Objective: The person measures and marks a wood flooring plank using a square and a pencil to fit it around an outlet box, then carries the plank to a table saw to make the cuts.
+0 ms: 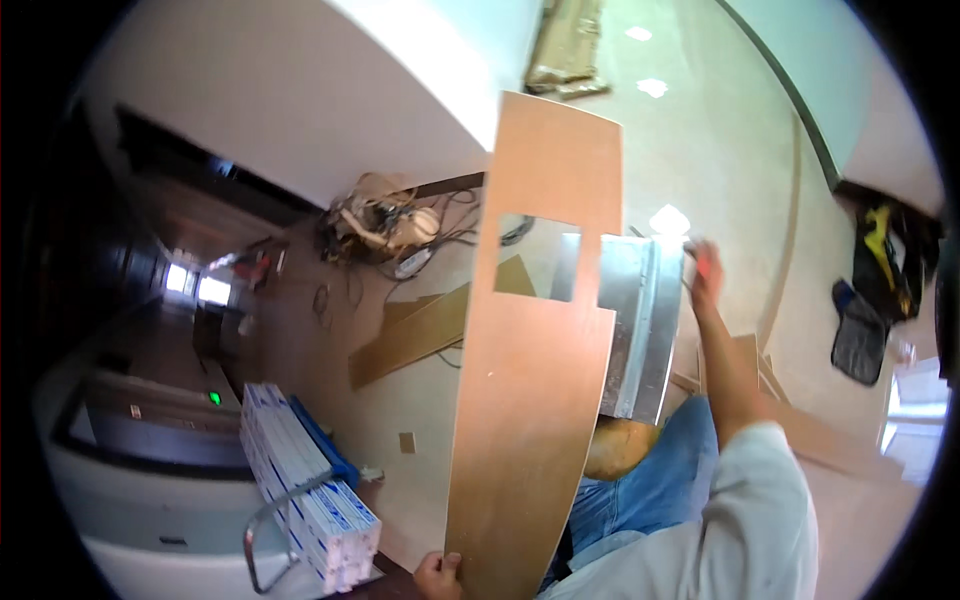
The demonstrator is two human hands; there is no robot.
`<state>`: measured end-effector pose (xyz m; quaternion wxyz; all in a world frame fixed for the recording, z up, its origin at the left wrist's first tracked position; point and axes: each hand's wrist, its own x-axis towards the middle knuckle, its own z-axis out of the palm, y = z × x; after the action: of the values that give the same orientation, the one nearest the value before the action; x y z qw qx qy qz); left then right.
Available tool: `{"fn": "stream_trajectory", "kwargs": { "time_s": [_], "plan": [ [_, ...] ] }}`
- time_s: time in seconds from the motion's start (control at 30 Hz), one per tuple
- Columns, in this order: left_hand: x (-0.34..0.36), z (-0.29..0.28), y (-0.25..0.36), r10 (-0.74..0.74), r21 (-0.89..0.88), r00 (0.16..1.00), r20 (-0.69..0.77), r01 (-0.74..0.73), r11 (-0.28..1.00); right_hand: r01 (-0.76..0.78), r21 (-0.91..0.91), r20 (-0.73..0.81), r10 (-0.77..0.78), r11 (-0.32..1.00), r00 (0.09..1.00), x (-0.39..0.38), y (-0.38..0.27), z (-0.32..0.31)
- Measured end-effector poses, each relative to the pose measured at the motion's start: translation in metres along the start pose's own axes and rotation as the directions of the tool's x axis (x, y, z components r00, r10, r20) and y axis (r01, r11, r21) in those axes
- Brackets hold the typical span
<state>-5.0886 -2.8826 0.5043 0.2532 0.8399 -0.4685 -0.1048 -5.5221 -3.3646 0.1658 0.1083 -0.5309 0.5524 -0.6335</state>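
Observation:
A long thin brown board (525, 410) stretches away in front of me, with a square cut-out near its far end and a notch in its right edge. My left hand (438, 575) grips its near left corner, thumb on top. Just right of the board lies a shiny metal case (655, 345) with a ridged strip along it, partly hidden by the board. My right hand (706, 277), slightly blurred, is at the case's far right corner. Its fingers are closed round a thin item with some red on it, whose kind I cannot make out.
Brown board offcuts (415, 335) lie left of the board, near tangled cables and a tan bundle (385, 225). White and blue long boxes (300, 480) stand at lower left. A dark tool bag (890, 255) rests at right; flat cardboard (567, 45) lies at the far end.

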Motion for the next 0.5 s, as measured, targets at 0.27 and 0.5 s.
{"fn": "stream_trajectory", "kwargs": {
  "time_s": [0.27, 0.5],
  "plan": [
    [0.035, 0.021, -0.081, -0.102, -0.267, 0.990, -0.102, 0.072, 0.961, -0.237, -0.796, 0.224, 0.634, 0.558, 0.740, -0.299, -0.068, -0.211],
    [0.067, -0.003, -0.054, -0.017, 0.055, 0.980, -0.199, 0.028, 0.998, -0.228, -0.438, 0.356, 0.400, 0.870, 0.844, -0.079, -0.256, -0.119]
  ]
}}
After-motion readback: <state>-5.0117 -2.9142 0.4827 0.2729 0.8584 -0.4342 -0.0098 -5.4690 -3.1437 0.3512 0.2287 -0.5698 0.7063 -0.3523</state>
